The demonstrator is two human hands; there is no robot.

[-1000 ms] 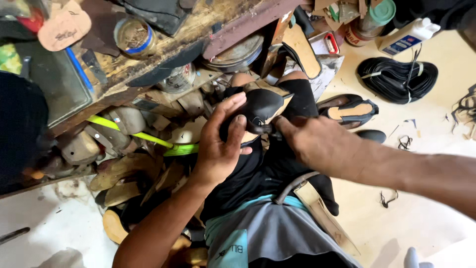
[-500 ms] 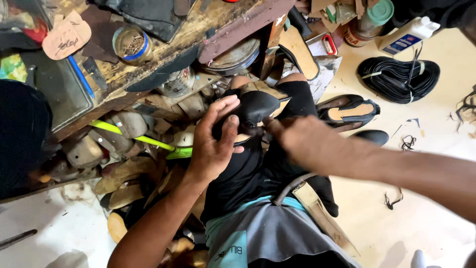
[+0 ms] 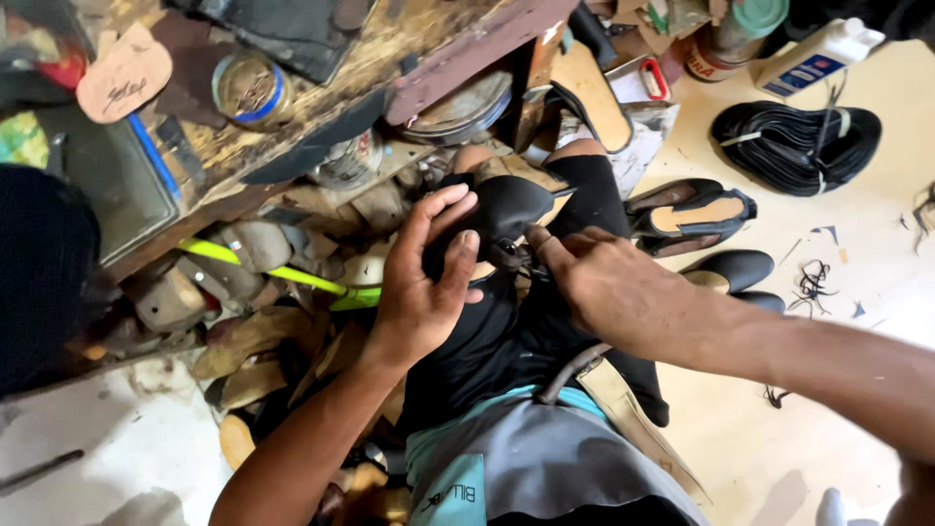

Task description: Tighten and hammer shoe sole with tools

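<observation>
A black leather shoe upper on a last (image 3: 506, 209) rests on my knee, which is covered by black trousers (image 3: 506, 331). My left hand (image 3: 424, 282) wraps around its left side, fingers spread over the leather. My right hand (image 3: 609, 287) is closed on a small dark tool (image 3: 511, 255) pressed against the shoe's lower edge; most of the tool is hidden by my fingers.
A worn wooden bench (image 3: 321, 78) with a round tin (image 3: 248, 88) runs across the top. Several wooden lasts (image 3: 243, 336) lie piled beneath it with a yellow-green strap (image 3: 282, 275). Black shoes (image 3: 691, 214), a coil of black cord (image 3: 794, 146) and a white bottle (image 3: 818, 54) sit on the floor at the right.
My left hand has slid a little over the shoe and my right hand has shifted closer to its lower edge. The shoe has stayed on my knee.
</observation>
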